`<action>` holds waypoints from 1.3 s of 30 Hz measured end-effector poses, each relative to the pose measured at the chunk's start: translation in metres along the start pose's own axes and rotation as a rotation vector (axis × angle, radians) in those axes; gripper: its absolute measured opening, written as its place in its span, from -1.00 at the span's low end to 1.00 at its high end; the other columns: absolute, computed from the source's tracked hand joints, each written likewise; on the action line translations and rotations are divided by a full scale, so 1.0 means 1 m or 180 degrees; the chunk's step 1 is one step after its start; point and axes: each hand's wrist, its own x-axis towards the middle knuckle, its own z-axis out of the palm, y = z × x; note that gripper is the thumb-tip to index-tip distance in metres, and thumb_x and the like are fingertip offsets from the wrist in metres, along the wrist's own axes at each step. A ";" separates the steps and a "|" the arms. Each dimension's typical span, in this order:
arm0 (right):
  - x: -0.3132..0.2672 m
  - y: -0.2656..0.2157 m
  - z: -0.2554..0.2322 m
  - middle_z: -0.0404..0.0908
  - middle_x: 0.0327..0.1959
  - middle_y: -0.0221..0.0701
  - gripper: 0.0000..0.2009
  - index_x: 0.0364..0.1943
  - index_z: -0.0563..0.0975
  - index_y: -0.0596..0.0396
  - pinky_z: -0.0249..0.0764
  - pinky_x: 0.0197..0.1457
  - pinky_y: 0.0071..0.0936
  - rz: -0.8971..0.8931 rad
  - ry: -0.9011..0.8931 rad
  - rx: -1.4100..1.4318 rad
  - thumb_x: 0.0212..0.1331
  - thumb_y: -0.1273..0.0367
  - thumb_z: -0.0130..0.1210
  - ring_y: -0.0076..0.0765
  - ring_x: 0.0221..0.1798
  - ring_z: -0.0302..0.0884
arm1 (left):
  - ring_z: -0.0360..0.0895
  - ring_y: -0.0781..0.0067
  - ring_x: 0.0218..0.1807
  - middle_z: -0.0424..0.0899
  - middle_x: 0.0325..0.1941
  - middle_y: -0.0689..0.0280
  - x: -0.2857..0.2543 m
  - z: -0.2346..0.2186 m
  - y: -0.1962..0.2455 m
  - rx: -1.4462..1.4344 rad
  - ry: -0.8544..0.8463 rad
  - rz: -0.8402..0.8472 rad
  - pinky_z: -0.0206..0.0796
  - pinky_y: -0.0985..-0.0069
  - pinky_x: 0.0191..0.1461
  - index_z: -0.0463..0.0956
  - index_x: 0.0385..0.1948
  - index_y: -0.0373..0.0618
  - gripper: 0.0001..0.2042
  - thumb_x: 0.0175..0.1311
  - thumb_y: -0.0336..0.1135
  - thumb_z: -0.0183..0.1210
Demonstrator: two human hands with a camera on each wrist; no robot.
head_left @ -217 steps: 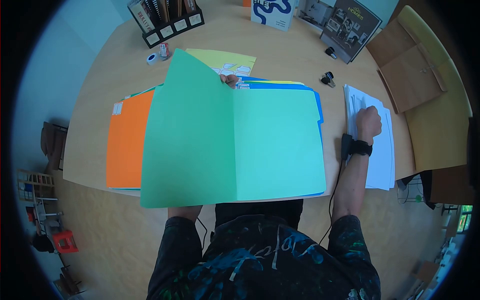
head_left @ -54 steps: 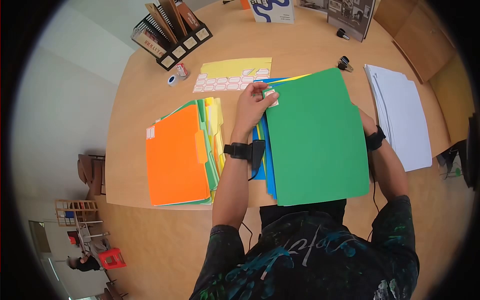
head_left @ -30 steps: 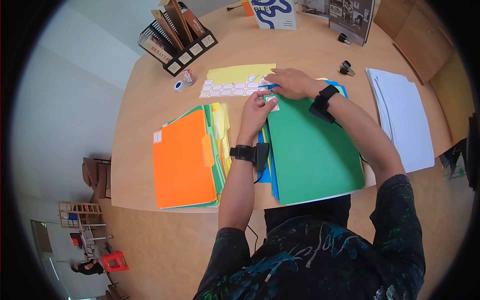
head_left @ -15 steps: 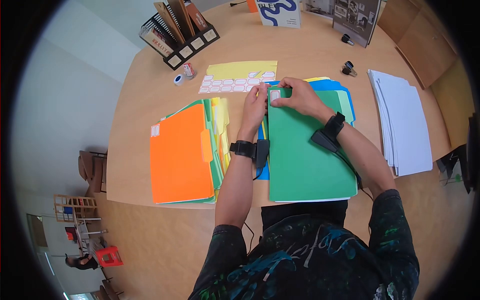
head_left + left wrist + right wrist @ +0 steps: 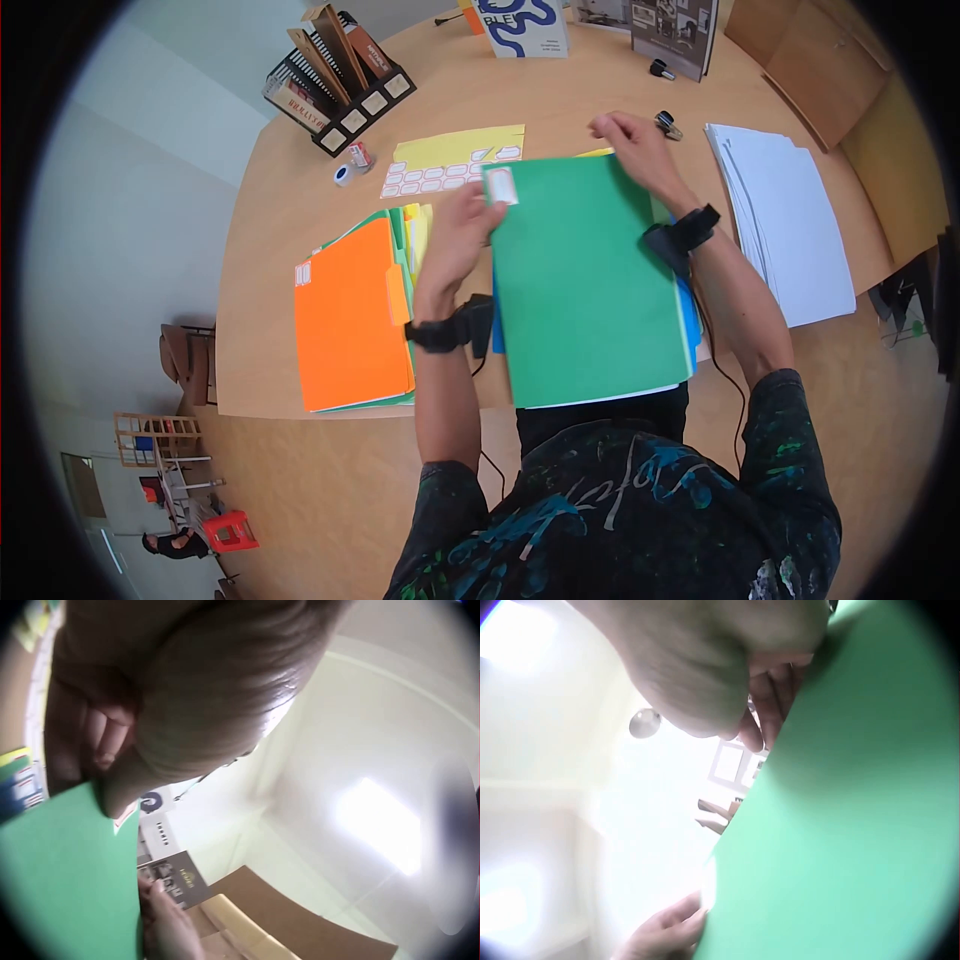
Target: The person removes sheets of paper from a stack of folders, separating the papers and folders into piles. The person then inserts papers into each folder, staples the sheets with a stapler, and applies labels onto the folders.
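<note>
A green file folder (image 5: 600, 290) with a white, red-bordered label (image 5: 501, 186) at its upper left corner is in front of the body, overlapping blue folders (image 5: 697, 325). My left hand (image 5: 455, 245) pinches its left edge beside the label, thumb in front and fingers behind, as the left wrist view shows. My right hand (image 5: 648, 160) is at the folder's top edge near the right corner, fingers loosely bent and pointing left. In the right wrist view, its fingers extend past the edge of the green folder (image 5: 855, 802).
Left lies a folder stack topped by an orange folder (image 5: 350, 310). Behind is a label sheet (image 5: 450, 150), with a tape roll (image 5: 344, 175) and black file rack (image 5: 350, 115) farther left. White papers (image 5: 790, 230) lie right; a black clip (image 5: 668, 125) is behind.
Seconds ago the green folder lay spread open; it is now closed. A label came onto its corner, and the right hand pressed there. Since then the right hand moved right and the folder shifted left.
</note>
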 end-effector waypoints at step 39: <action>-0.043 -0.003 -0.049 0.61 -0.09 -0.12 -0.37 -0.11 0.56 0.17 0.56 -0.02 -0.28 0.0910 -0.0310 -0.2044 -0.08 -0.05 0.47 -0.12 -0.04 0.63 | 0.58 0.09 0.09 0.65 0.01 0.17 0.110 0.025 -0.035 0.3675 -0.0452 0.1671 0.42 0.27 0.16 0.65 0.02 0.01 -0.61 0.39 0.05 0.11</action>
